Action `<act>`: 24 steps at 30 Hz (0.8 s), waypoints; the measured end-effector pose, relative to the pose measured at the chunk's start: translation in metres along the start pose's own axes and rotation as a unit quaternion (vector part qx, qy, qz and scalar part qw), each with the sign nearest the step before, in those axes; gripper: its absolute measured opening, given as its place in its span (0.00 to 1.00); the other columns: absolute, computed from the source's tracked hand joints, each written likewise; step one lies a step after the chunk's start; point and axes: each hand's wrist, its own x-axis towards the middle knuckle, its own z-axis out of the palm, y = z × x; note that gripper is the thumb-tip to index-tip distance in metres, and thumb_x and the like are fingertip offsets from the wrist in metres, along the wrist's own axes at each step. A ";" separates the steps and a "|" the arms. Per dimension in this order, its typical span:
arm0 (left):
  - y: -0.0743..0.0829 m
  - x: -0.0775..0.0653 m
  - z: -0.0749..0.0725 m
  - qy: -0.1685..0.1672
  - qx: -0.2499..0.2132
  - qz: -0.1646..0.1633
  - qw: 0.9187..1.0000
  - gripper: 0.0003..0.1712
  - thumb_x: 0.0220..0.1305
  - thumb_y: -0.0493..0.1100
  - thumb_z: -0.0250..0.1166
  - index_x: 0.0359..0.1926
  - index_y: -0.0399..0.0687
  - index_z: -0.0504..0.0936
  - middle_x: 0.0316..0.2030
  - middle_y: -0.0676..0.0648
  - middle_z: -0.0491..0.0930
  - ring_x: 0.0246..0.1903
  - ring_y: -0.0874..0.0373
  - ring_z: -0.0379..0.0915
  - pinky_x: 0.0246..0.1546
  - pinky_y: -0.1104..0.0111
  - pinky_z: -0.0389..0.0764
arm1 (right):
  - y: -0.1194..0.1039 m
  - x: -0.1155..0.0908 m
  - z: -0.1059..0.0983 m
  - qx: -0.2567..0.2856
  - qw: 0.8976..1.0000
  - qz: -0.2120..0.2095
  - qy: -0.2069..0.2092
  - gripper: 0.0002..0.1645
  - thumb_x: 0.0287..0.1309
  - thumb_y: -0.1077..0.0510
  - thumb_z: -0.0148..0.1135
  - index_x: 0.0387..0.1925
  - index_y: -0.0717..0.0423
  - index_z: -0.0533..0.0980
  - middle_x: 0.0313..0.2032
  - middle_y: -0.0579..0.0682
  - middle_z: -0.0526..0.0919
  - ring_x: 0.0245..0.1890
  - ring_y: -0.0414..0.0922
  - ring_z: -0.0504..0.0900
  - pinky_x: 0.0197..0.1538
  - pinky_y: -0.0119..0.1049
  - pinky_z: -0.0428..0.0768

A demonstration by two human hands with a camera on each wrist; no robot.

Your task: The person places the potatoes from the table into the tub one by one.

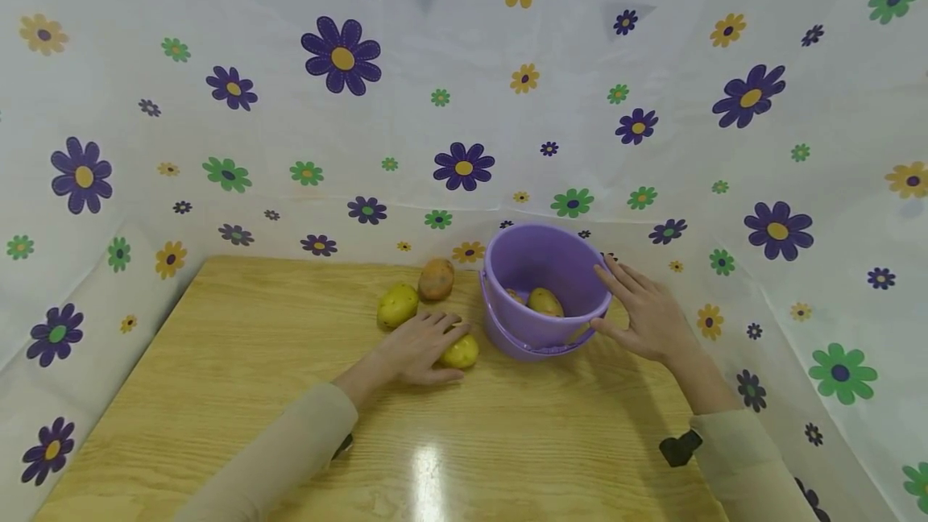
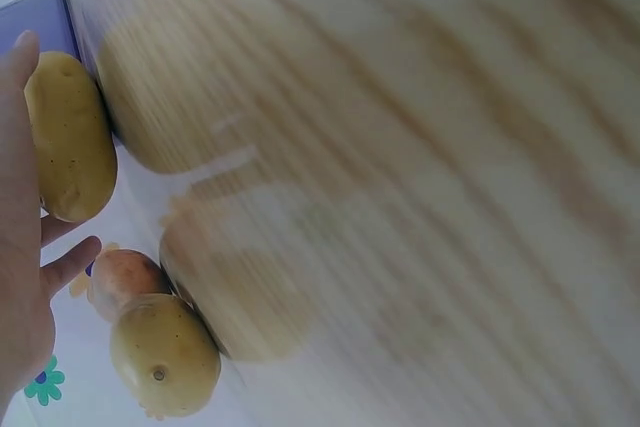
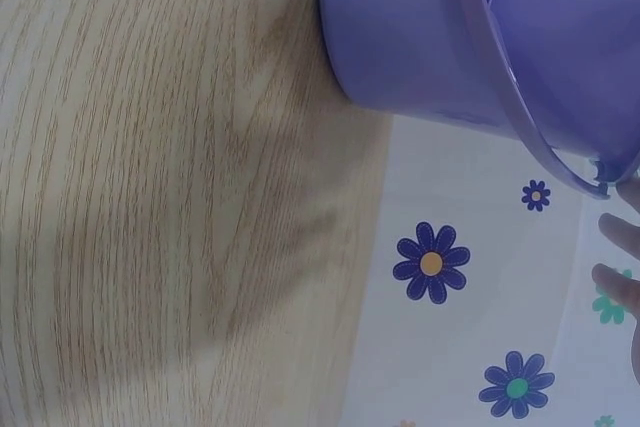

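My left hand (image 1: 416,349) reaches over a yellow potato (image 1: 460,351) on the table, its thumb and fingers around it. In the left wrist view, that potato (image 2: 73,137) shows between thumb and fingers. Just behind the hand lie another yellow potato (image 1: 398,306) and a browner, reddish potato (image 1: 437,279), side by side. A purple bucket (image 1: 518,337) stands upright to the right, with potatoes inside, one (image 1: 545,302) plainly visible. My right hand (image 1: 645,312) is spread at the bucket's right rim, fingers extended; only fingertips (image 3: 618,287) appear in the right wrist view.
The wooden table (image 1: 239,361) runs back to a white curtain (image 1: 406,127) printed with flowers, which also hangs on both sides. The bucket's handle (image 3: 510,87) hangs down against its outside. Dark wrist devices, one being a black piece (image 1: 680,449), sit at the sleeves.
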 end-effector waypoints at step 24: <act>0.001 0.001 0.003 0.011 0.045 0.011 0.999 0.43 0.72 0.74 0.55 0.75 0.52 0.67 0.60 0.47 0.79 0.58 0.52 0.79 0.65 0.57 0.80 | 0.001 0.000 0.001 -0.006 1.000 0.001 0.000 0.53 0.64 0.26 0.59 0.80 0.51 0.63 0.79 0.60 0.65 0.73 0.66 0.71 0.66 0.70 0.75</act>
